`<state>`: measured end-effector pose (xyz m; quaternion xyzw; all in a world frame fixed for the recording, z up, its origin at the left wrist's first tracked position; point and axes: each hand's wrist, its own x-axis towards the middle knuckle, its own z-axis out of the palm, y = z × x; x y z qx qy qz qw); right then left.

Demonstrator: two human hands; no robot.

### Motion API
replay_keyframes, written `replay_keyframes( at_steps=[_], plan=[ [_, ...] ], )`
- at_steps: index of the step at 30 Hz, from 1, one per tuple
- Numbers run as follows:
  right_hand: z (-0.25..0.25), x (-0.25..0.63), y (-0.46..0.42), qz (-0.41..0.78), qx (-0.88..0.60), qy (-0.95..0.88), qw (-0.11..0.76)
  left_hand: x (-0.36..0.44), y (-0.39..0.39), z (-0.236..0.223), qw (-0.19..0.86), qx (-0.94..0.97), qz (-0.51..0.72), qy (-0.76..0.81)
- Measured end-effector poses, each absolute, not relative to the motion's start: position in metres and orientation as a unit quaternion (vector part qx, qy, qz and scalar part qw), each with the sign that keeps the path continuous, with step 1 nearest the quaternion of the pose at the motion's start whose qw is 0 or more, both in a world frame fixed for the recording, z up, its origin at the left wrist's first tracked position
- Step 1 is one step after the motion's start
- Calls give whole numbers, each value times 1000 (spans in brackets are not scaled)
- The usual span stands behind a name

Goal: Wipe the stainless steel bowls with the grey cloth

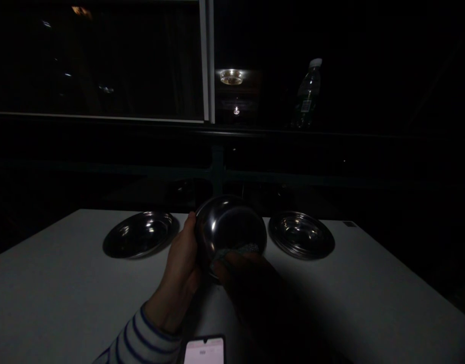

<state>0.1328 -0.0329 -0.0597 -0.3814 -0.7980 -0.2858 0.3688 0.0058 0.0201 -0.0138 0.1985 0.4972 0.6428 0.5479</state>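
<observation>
A shiny metal bowl (232, 222) is held up over the middle of the table, its rounded outside turned toward me. My left hand (182, 258) grips its left rim, with the thumb side along the edge. Against the lower part of the bowl, my right hand (240, 268) presses a greyish-green cloth (251, 247); most of this hand and its arm lie in deep shadow. To the left of the bowl rests a shallow metal dish (141, 235). On the right sits a stack of similar metal dishes (302, 235).
A phone (204, 350) with a lit screen lies at the near edge of the white table (65, 293). Beyond the table, a clear bottle (309, 93) with a white cap stands by the dark window (103, 60). A small dark label (349, 224) marks the far right corner.
</observation>
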Motion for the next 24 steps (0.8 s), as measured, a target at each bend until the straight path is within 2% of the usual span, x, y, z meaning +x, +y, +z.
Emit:
replay_keyframes(
  at_steps=[13,24],
  plan=[
    [-52,128,-31,-266,-388,-784,405,16,12,-10,588,156,665,434],
    [-58,132,-28,-276,-380,-789,396,4,19,-4,585,137,693,398]
  ],
)
